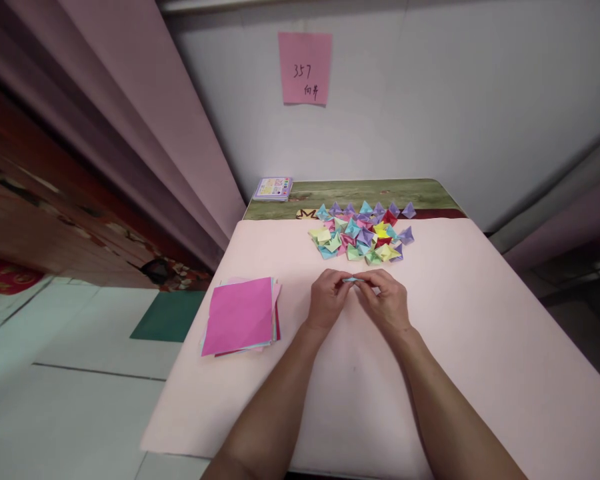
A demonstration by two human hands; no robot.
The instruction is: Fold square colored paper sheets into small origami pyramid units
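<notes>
Between my two hands is a small light-blue folded paper (351, 280), mostly hidden by the fingers. My left hand (327, 297) pinches its left end between thumb and fingers. On the other end, my right hand (387, 299) has a similar pinch, the two sets of fingertips almost meeting. Just beyond the hands lies a pile of folded paper shapes (363, 237) with pointed tips, in purple, blue, yellow, green, pink and red. To the left rests a stack of square paper sheets (240, 317), its top sheet bright magenta.
A pale pink cover (460, 313) lies over the table. At the table's far left corner is a small stack of printed cards (273, 189). A pink note (305, 69) with handwriting hangs on the wall. A mauve curtain (155, 87) stands at the left.
</notes>
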